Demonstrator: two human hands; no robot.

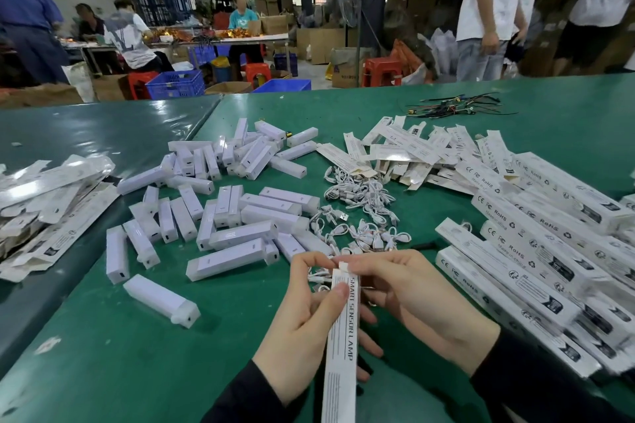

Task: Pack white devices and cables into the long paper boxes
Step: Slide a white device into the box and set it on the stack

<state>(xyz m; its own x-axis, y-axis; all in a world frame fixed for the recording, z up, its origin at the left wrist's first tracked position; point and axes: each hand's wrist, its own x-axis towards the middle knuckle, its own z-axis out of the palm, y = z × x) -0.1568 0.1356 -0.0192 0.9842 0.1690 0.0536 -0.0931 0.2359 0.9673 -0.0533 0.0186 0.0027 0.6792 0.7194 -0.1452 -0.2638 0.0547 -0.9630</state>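
The step in hand looks to be closing the top end of a long paper box printed "SMART SENSOR LAMP", held upright-ish over the green desk between both hands. To do it well, the box should be kept steady along its length while the small end flap is folded over and tucked squarely — pushing it in crooked would likely crease the thin card. A coiled white cable shows just behind the top of the box, near the left fingers; whether it is already partly inside or is only held beside the opening is hard to tell from this angle, so it is worth checking that it sits fully in before the flap goes down.

The left hand wraps the upper part of the box from the left, thumb lying across its printed face, fingers curled round the back — clamped on the box. The right hand comes in from the right, its thumb and forefinger pinched together on the end flap at the very top, the other fingers curled loosely behind the box. Both wrists, in dark sleeves, are low, close to the body.

Loose white devices lie scattered ahead, a heap of cables beyond them, and finished boxes are stacked at the right.
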